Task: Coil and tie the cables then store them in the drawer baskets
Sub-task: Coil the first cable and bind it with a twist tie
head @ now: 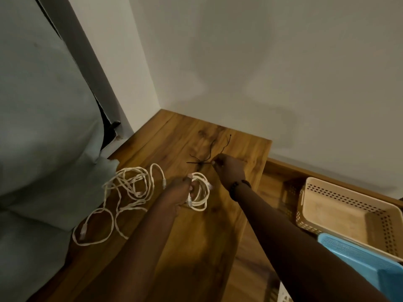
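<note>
The left hand [180,192] grips the coiled cable [199,192] on the tabletop [196,247]; the right hand [226,168], just beyond, pinches a black tie [225,144] (others lie beside it). If that grip loosens, the coil could spring open. Loose cables [122,192] sprawl left, baskets [349,214] right.

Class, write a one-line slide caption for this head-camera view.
Left hand holds a coiled white cable while right hand picks a black tie.
</note>
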